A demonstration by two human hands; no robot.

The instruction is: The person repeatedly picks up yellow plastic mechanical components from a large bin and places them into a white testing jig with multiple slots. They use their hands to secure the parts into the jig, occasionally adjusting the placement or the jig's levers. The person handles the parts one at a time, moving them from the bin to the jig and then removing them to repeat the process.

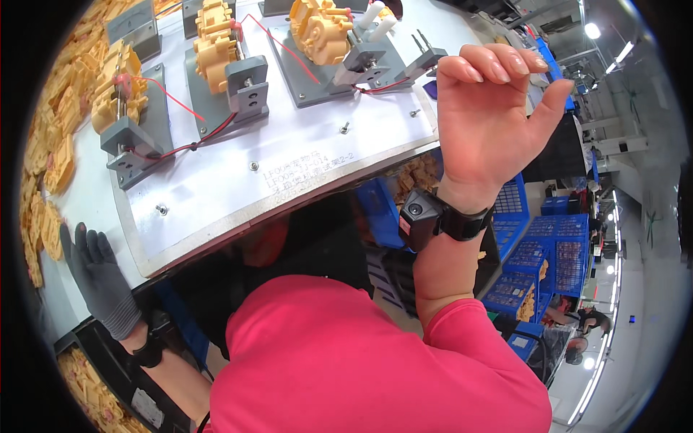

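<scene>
— While the right hand hangs raised at about two o'clock, fingers curled loosely and grasping nothing, where's the work sitting?

— Up at twelve o'clock: a yellow plastic housing clamped in a grey test fixture, red wires trailing off it. Two more housings sit in fixtures toward ten and eleven.

— And the gloved left hand?

— Down at eight o'clock, flat on the white bench top, fingers spread, gripping nothing, just beside the heap of loose yellow parts.

— So which step, would you say?

— Between pieces, I'd judge: fixtures loaded, both hands free. Any next move calls for the right hand to come down onto that nearest fixture without snagging the wires.
</scene>
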